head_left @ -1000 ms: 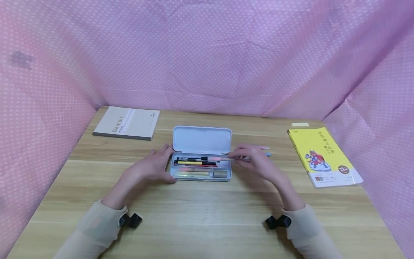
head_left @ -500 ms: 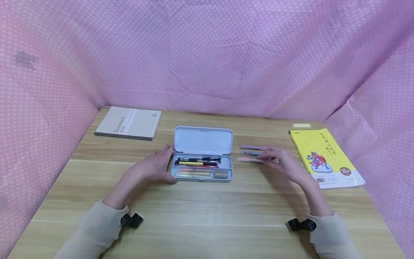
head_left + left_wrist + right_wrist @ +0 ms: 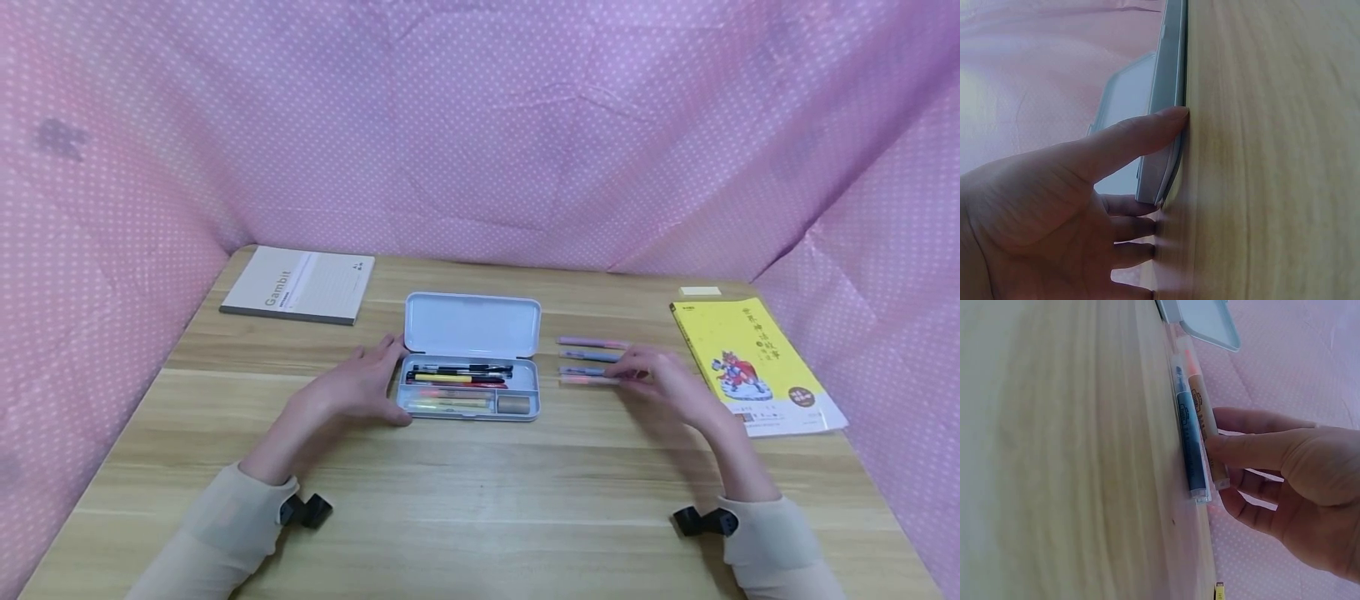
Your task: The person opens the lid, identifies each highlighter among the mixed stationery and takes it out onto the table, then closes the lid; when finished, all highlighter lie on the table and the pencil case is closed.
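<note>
Left hand (image 3: 348, 385) clasps pencil case (image 3: 472, 325), right hand (image 3: 663, 385) pinches orange highlighter (image 3: 1204, 409), seemingly aligning it beside blue highlighter (image 3: 1189, 434); next move calls for gentle release.

The pencil case (image 3: 472, 325) is pale blue-grey, the pens (image 3: 453, 378) in it black, yellow and red. To its right are a lilac marker (image 3: 587, 342) and two blue markers (image 3: 587, 356); the pink-tipped marker (image 3: 1207, 415) has a body that looks orange-brown, though the wrist view is dim. Far left, the notebook (image 3: 330, 287) is light grey, dark-edged; on the right, the book (image 3: 705, 329) is yellow and white. White dots pattern the pink cloth (image 3: 480, 142); streaked grain marks the light-brown table (image 3: 465, 517).
</note>
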`<state>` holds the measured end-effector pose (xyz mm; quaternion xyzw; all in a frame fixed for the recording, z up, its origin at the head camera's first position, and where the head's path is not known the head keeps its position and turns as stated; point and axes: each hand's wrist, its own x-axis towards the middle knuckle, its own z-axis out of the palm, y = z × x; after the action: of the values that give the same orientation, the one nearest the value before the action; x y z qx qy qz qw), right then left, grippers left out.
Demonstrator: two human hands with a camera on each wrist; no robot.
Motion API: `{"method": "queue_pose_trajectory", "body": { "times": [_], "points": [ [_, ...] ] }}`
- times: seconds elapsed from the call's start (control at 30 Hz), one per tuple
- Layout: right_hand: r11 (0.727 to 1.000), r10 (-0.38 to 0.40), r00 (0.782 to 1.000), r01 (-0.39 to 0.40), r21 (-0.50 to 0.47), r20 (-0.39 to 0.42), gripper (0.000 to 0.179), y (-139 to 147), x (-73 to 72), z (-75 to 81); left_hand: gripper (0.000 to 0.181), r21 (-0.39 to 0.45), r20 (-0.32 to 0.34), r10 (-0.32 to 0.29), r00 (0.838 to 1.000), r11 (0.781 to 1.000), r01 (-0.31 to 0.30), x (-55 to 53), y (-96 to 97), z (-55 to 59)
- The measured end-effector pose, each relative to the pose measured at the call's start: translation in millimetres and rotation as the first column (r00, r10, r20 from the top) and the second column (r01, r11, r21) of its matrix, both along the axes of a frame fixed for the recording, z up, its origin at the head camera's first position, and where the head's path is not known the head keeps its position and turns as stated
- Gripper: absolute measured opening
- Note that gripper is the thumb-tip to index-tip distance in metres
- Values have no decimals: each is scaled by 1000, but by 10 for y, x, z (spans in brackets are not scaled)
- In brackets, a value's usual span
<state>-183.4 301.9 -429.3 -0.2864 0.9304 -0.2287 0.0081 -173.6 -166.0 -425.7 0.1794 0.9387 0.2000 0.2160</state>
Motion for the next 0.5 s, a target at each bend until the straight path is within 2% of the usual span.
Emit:
{"method": "queue_pose_trajectory", "body": {
  "times": [0.5],
  "points": [
    [998, -5, 1000, 3, 55, 28, 26, -40, -2, -25, 114, -10, 5, 1, 1000, 1000, -1, -12, 2, -21]
  ]
}}
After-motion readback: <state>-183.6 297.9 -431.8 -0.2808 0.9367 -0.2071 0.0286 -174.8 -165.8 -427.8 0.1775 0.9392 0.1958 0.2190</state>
